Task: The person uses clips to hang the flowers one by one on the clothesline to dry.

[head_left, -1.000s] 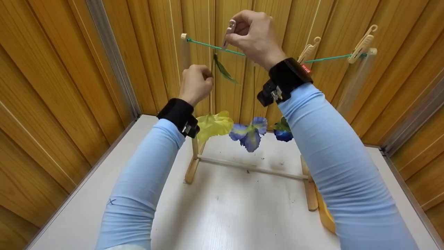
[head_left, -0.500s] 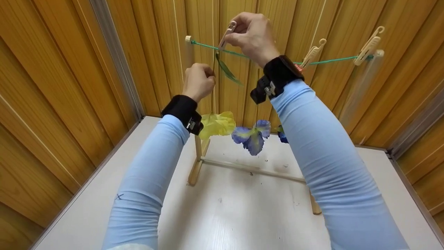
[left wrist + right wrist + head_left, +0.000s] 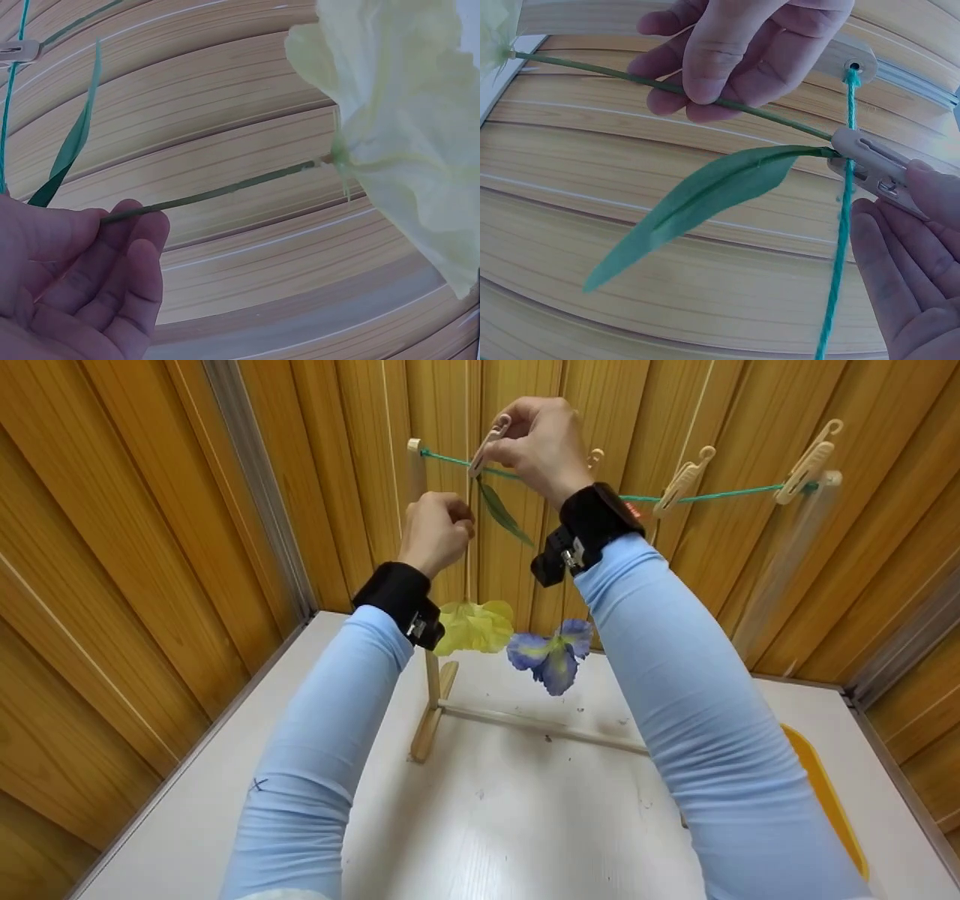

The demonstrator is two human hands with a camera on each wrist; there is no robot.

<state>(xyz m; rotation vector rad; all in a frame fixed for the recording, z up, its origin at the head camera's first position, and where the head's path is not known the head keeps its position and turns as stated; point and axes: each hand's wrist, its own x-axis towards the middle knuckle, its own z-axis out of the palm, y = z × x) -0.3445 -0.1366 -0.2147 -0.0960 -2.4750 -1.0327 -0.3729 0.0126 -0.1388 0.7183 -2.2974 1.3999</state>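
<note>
Head down, a yellow artificial flower (image 3: 476, 630) hangs at the rack's left side. Its thin stem (image 3: 225, 191) is pinched between thumb and fingertips of my left hand (image 3: 439, 532). A green leaf (image 3: 712, 187) branches off near the stem's upper end. My right hand (image 3: 544, 446) holds a pale clothespin (image 3: 874, 165) by its rear part, thumb against fingers. In the right wrist view, the clothespin's front end straddles the teal cord (image 3: 840, 247) and meets the tip of the stem. Whether its jaws are fully closed there is hard to tell.
A purple-blue flower (image 3: 555, 656) hangs just to the right. Farther along the cord sit clothespins (image 3: 682, 484). The rack's wooden bottom bar (image 3: 540, 724) crosses the white table (image 3: 480, 825). A yellow tray (image 3: 832, 802) is partly hidden behind my right sleeve.
The clothespin in my right hand has moved slightly left and down along the cord, to the stem's upper end. My left hand keeps its pinch on the stem. The head view has shifted slightly.
</note>
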